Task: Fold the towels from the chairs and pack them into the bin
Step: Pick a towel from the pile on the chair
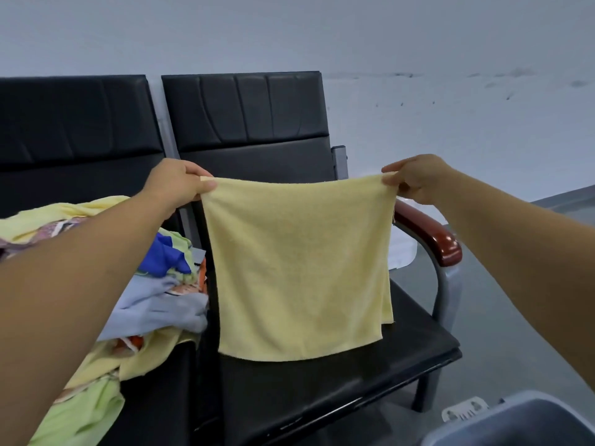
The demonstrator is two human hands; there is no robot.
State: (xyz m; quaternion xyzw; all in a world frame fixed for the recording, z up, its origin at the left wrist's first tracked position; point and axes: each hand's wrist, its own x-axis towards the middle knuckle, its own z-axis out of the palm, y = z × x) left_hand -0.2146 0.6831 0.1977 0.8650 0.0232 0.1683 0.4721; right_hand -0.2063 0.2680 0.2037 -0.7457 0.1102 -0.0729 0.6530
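A pale grey wall (418, 43) is filling the upper half of the view, and dark scuffs are showing on its right part. Two black padded chairs are standing side by side against it, the left chair (74, 123) and the right chair (322, 397). The right chair is carrying a reddish-brown armrest (431, 230) on a grey metal frame. A grey floor (515, 333) is running off to the right. The corner of a grey bin (531, 423) is showing at the lower right, near the right chair's front leg.

The left hand (180, 183) and the right hand (418, 178) are holding a yellow towel (299, 268) up in the air over the right chair's seat. The towel is hanging flat between them, in front of the backrest. The left fingers (206, 185) are pinching its upper left corner against the thumb, and the right fingers (391, 179) are pinching its upper right corner the same way. A second layer of cloth is peeking out along the towel's lower right edge. Whether the bottom hem is touching the seat cannot be told.

A pile of towels (154, 300) is lying loose on the left chair's seat, in yellow, green, blue, grey-blue and patterned cloth, and it is spilling over the front edge.
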